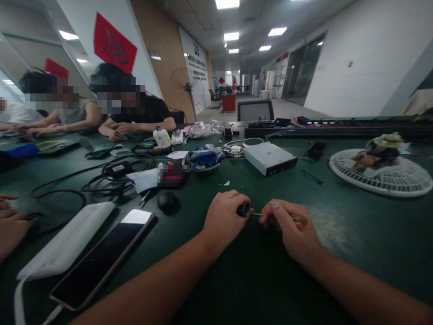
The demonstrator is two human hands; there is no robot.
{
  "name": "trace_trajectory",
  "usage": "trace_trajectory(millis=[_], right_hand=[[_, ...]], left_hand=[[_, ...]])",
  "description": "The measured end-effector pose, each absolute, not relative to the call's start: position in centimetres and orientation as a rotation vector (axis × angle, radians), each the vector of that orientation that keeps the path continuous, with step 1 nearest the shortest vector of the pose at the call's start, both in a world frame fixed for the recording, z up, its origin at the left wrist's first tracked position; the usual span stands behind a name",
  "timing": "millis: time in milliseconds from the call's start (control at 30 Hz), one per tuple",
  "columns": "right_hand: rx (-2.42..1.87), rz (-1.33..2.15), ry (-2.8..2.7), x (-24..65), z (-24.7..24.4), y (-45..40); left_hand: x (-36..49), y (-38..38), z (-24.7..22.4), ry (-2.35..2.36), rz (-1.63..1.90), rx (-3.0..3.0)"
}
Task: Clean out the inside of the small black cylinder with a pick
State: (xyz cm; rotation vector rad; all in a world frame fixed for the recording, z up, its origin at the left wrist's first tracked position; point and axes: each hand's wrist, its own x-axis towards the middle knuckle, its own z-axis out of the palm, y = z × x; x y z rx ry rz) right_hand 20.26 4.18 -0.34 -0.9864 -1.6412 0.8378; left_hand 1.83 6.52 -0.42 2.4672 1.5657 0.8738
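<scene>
The left hand (221,219) holds a small black tube (243,209) over the green table (243,289), its round end open. The right hand (296,232) grips a thin tool (256,214) right by it; work looks begun, but I can't tell how much is done or left.

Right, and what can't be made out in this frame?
All in the head view:
Black cylinder: body hidden by the left hand; its open end shows.
Thin-shafted tool: handle partly covered by the right hand; tip too small to judge contact.
Power adapter: label too small to read.
Red-and-black object: pixelated.
Co-worker's hand: cut off by the left edge.
</scene>
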Motion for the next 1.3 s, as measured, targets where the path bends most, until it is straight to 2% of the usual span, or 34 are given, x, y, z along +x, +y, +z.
trace_trajectory(millis=[100,267,433,600,733,1033,1200,1300], right_hand=[[-0.929,0.921,-1.568,20.25,-0.39,4.14],[-0.990,0.799,-1.600,20.22,-0.25,4.18],[-0.843,0.926,-1.594,20.24,-0.51,4.26],[-0.895,0.783,-1.667,20.39,-0.57,4.10],[-0.847,0.899,-1.622,20.40,-0.66,4.32],[-0.983,0.899,-1.581,20.41,-0.76,4.33],[-1.030,0.747,-1.482,20.34,-0.56,4.48],[-1.102,0.780,-1.610,19.96,-0.41,4.34]], left_hand=[[1.87,6.48,-0.38,1.505,0.861,2.502],[1.88,6.53,-0.40,1.572,0.972,2.439],[1.84,6.52,-0.45,1.523,0.914,2.491],[1.94,6.35,-0.26,1.534,0.900,2.483],[1.91,6.31,-0.27,1.508,0.885,2.516],[1.76,6.42,-0.49,1.598,0.846,2.554],[1.74,6.51,-0.69,1.671,0.843,2.510],[1.77,6.58,-0.95,1.765,0.807,2.438]])
